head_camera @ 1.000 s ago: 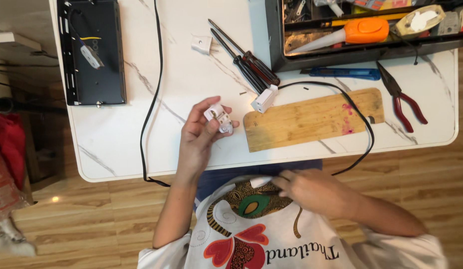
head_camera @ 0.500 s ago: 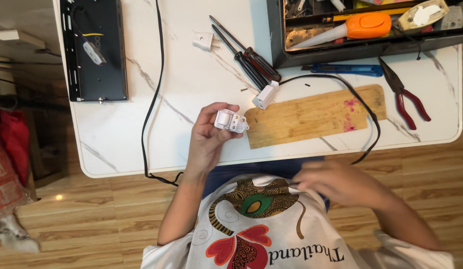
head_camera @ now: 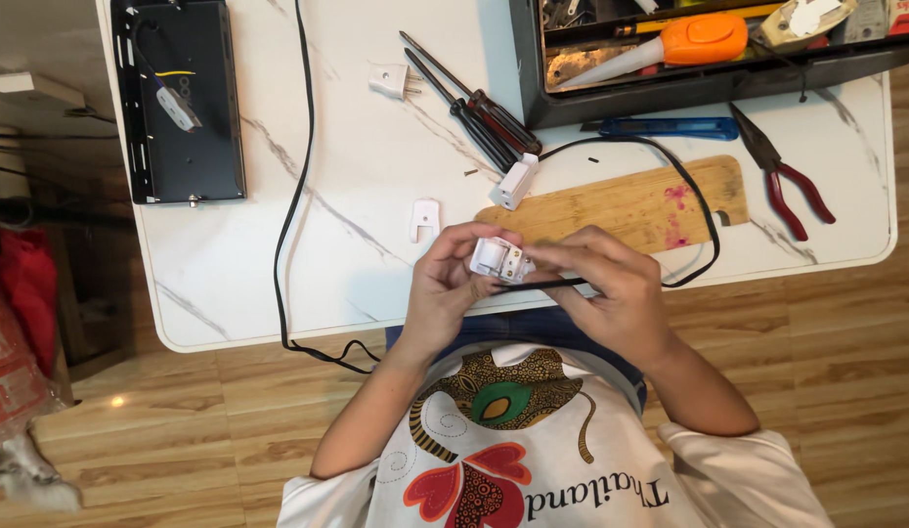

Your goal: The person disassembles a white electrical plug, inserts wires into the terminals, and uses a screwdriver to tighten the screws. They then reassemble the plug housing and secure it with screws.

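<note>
A small white plug housing (head_camera: 500, 260) is pinched between the left hand (head_camera: 445, 288) and right hand (head_camera: 611, 288) at the worktop (head_camera: 357, 196) edge, with a black cable (head_camera: 557, 284) pressed under the right fingers. Just beyond lie a wooden board (head_camera: 630, 205), a white cover piece (head_camera: 425, 217) and 2 screwdrivers (head_camera: 474, 108). The housing is seen open, its inside facing up.

A white marble-look table (head_camera: 230, 293) carries a black tray (head_camera: 181, 98), black cable (head_camera: 293, 196), two screwdrivers (head_camera: 474, 112), white plug (head_camera: 394, 80), wooden board (head_camera: 621, 200), red pliers (head_camera: 782, 171) and toolbox (head_camera: 709, 73).

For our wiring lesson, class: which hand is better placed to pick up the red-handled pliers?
Right, probably. The pliers lie on the table's right side, past the wooden board, nearer the right hand, which only pinches the black cord. The left hand grips the white plug.
</note>
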